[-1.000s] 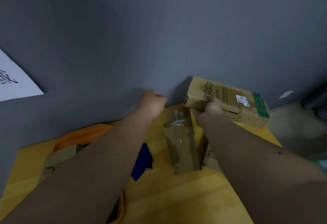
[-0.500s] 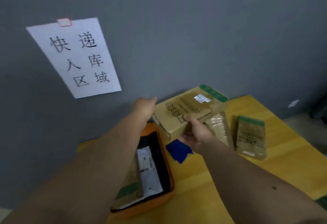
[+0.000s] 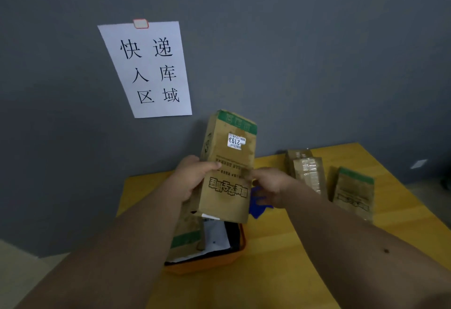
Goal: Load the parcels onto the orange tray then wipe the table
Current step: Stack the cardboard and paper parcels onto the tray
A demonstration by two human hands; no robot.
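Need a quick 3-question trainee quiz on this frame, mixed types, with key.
1. True or false: the cardboard box with the 2193 sticker rests flat on the yellow table.
2. How many parcels lie on the table to the right of the hands? A) none B) two C) five
3. Fill in: the blue cloth lies beside the ___ tray.

Key: 1 false; the left hand and right hand hold it up above the tray. 2 B: the taped parcel and the green-striped parcel. 3 orange.
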